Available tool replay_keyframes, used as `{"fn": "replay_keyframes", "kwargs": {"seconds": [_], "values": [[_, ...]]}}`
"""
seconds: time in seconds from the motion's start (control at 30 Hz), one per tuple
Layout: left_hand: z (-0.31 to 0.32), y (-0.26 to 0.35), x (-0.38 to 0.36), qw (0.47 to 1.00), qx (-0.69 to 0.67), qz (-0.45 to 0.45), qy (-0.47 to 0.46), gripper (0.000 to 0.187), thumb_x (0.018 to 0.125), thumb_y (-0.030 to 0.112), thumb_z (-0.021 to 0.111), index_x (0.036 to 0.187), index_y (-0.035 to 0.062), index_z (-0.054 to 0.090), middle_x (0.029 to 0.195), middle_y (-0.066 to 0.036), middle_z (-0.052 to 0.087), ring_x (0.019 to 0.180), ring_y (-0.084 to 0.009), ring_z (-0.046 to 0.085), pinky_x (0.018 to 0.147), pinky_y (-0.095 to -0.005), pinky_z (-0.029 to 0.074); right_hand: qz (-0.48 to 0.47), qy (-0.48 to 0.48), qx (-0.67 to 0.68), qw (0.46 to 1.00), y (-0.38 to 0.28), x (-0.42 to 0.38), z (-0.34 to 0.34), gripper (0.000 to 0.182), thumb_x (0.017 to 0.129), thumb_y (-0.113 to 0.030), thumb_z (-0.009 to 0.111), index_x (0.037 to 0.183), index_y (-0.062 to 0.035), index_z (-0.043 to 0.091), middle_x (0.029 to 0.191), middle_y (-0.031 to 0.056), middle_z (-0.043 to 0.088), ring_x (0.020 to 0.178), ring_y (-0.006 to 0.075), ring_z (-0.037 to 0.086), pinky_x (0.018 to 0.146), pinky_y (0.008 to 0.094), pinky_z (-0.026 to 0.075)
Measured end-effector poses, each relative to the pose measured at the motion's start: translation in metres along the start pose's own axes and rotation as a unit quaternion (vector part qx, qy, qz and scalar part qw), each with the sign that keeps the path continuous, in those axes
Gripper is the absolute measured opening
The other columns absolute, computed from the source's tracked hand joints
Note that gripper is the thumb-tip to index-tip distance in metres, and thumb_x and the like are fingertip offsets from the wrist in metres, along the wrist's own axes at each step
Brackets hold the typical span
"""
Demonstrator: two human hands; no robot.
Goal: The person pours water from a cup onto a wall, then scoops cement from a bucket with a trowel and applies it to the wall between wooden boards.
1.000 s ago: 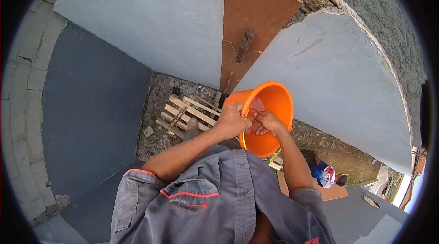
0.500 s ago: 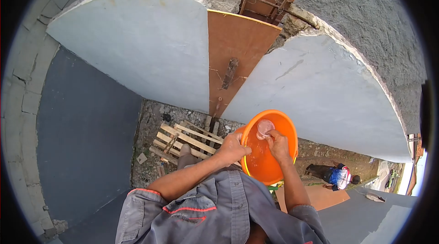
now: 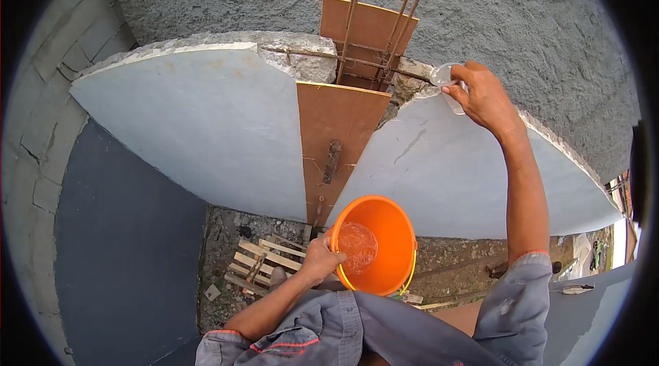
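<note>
Your left hand (image 3: pixel 322 260) grips the orange bucket (image 3: pixel 395 249) by its rim; mouth up, water (image 3: pixel 358 248) inside, it sits right of that grip. Farther out, your right hand (image 3: pixel 486 95) pinches a clear cup (image 3: pixel 440 76), long axis seemingly slanted, near the broken wall edge (image 3: pixel 410 82) to its left.

The right hand (image 3: pixel 486 97), down inside the orange bucket (image 3: pixel 396 246) half a second ago, is now out of it, its arm stretched up and forward. The clear plastic cup (image 3: pixel 441 76) has risen with it to the broken top edge of the right pale panel (image 3: pixel 473 174). Water (image 3: pixel 358 248) in the bucket now looks rippled. The view takes in more upright steel bars (image 3: pixel 351 19), and the right sleeve (image 3: pixel 518 297) now mostly hides the other person (image 3: pixel 555 267).
</note>
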State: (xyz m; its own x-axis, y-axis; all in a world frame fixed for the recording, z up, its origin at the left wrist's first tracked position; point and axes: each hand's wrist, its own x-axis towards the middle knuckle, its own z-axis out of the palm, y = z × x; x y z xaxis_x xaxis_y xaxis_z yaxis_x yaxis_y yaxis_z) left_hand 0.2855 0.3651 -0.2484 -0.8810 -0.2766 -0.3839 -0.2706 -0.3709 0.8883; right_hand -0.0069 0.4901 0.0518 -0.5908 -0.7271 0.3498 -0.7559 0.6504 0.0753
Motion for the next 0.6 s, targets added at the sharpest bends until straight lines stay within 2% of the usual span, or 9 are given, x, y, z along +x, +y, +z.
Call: {"fn": "replay_keyframes", "kwargs": {"seconds": [0.1,0.17,0.3,0.4,0.43,0.47,0.5,0.57,0.6], "values": [[-0.004,0.008,-0.006,1.0,0.016,-0.005,0.026,0.021,0.076,-0.008,0.065,0.096,-0.0075,0.065,0.085,-0.009,0.068,0.071,-0.0141,0.065,0.06,-0.0279,0.055,-0.059,-0.056,-0.059,0.995,-0.012,0.062,0.0,0.028,0.086,-0.028,0.069,0.089,-0.0003,0.066,0.086,0.017,0.066,0.09,0.0347,0.064,0.077,0.0459,0.051],[-0.011,-0.004,-0.003,0.999,0.03,-0.015,0.025,0.019,0.076,-0.007,0.067,0.095,-0.0076,0.065,0.084,-0.009,0.068,0.07,-0.0135,0.065,0.06,-0.0274,0.054,-0.208,0.012,-0.192,0.959,-0.015,0.094,0.013,0.026,0.082,-0.027,0.07,0.084,-0.0014,0.068,0.089,0.0191,0.067,0.093,0.0365,0.065,0.078,0.0456,0.053],[-0.013,0.0,-0.008,0.999,0.028,-0.019,0.042,0.019,0.076,-0.006,0.068,0.094,-0.0077,0.065,0.084,-0.008,0.067,0.07,-0.0133,0.064,0.061,-0.0276,0.054,-0.205,-0.046,-0.279,0.937,-0.014,0.114,0.013,0.027,0.079,-0.028,0.072,0.083,-0.001,0.069,0.088,0.0206,0.068,0.093,0.0383,0.065,0.078,0.0461,0.053],[-0.011,-0.001,-0.01,0.999,0.0,0.001,0.048,0.019,0.076,-0.007,0.068,0.094,-0.0075,0.064,0.084,-0.009,0.067,0.07,-0.0136,0.064,0.061,-0.028,0.054,-0.155,-0.011,-0.212,0.965,-0.008,0.091,0.007,0.032,0.081,-0.033,0.072,0.084,-0.0006,0.069,0.084,0.0195,0.068,0.089,0.0376,0.066,0.077,0.0469,0.053],[-0.01,-0.002,-0.01,0.999,-0.014,0.015,0.051,0.019,0.076,-0.007,0.067,0.095,-0.0072,0.064,0.084,-0.009,0.067,0.07,-0.0138,0.064,0.061,-0.0281,0.054,-0.105,0.004,-0.17,0.98,-0.005,0.083,0.007,0.036,0.082,-0.036,0.071,0.085,0.0,0.069,0.083,0.0192,0.068,0.087,0.037,0.067,0.076,0.0469,0.053],[-0.011,-0.003,-0.01,0.999,-0.008,0.012,0.049,0.019,0.076,-0.007,0.067,0.095,-0.0072,0.064,0.084,-0.009,0.067,0.07,-0.0138,0.064,0.061,-0.0281,0.054,-0.053,0.017,-0.127,0.99,-0.002,0.073,0.008,0.04,0.083,-0.039,0.071,0.085,0.0006,0.068,0.082,0.0188,0.068,0.085,0.0364,0.067,0.074,0.0469,0.052],[-0.011,0.0,-0.009,0.999,-0.003,-0.002,0.05,0.02,0.076,-0.008,0.066,0.095,-0.007,0.064,0.084,-0.009,0.067,0.07,-0.014,0.064,0.061,-0.0279,0.054,-0.045,0.016,-0.124,0.991,-0.002,0.06,0.004,0.04,0.083,-0.039,0.071,0.085,0.0006,0.068,0.082,0.0188,0.068,0.085,0.0364,0.067,0.074,0.0469,0.052],[-0.01,0.003,-0.008,0.998,0.007,-0.031,0.048,0.021,0.076,-0.009,0.065,0.096,-0.0067,0.064,0.084,-0.009,0.067,0.07,-0.0142,0.064,0.061,-0.0277,0.054,0.039,0.015,-0.017,0.999,-0.009,0.028,-0.008,0.043,0.086,-0.042,0.07,0.086,0.0009,0.067,0.079,0.0186,0.068,0.08,0.0364,0.066,0.069,0.0455,0.051],[-0.012,0.005,-0.004,0.999,0.014,-0.032,0.031,0.035,0.076,-0.012,0.062,0.11,-0.0059,0.062,0.093,-0.009,0.068,0.079,-0.0144,0.066,0.068,-0.0277,0.055,0.048,0.007,-0.014,0.999,-0.015,0.007,-0.005,0.043,0.086,-0.042,0.07,0.086,0.0009,0.067,0.079,0.0186,0.068,0.08,0.0364,0.066,0.069,0.0455,0.051]]}}
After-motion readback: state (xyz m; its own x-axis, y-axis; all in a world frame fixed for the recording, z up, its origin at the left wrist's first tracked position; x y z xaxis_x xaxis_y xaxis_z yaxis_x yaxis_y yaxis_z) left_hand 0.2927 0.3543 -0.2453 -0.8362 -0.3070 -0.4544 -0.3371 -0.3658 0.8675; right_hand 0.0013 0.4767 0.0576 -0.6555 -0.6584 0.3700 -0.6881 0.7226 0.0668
